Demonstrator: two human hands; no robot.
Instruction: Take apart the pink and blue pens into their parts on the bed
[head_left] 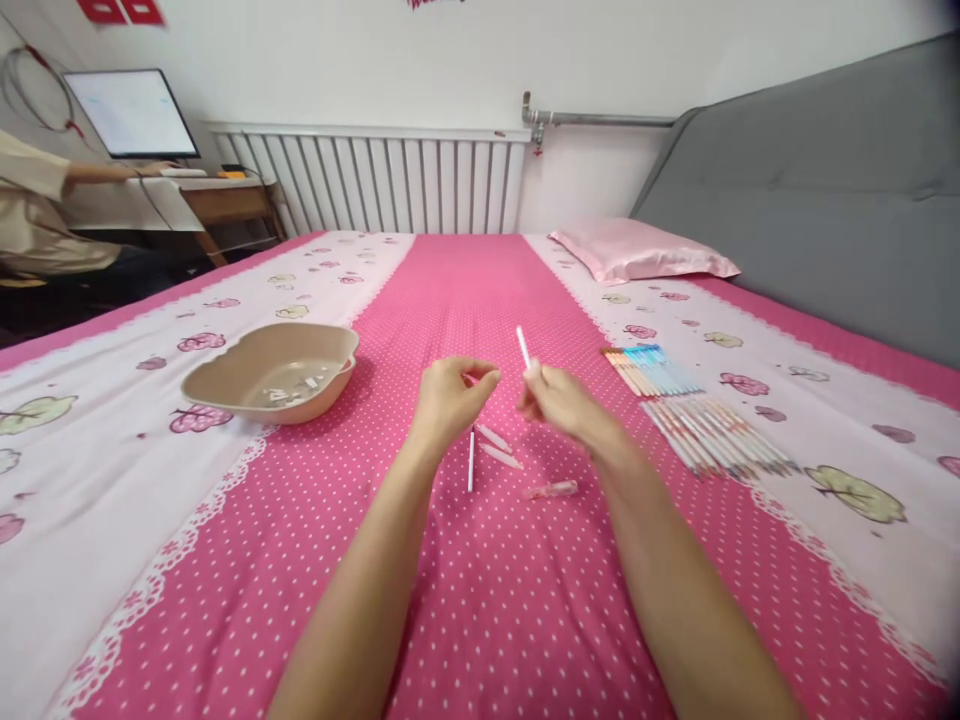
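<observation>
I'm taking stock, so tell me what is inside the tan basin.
In the tan basin lie several small whitish pieces, too small to identify. Anything beneath them or close behind the basin's near wall is covered from view.

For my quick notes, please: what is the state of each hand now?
Left hand: closed; whether it holds something small cannot be told.
Right hand: closed, holding a white stick.

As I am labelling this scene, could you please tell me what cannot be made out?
All in the head view:
White pen, lower end: hidden by the right hand.
Whether the left hand holds anything: hidden by its curled fingers.
Small pieces in the beige basin: too small to identify.
Co-worker, head: cut off by the left edge.
</observation>
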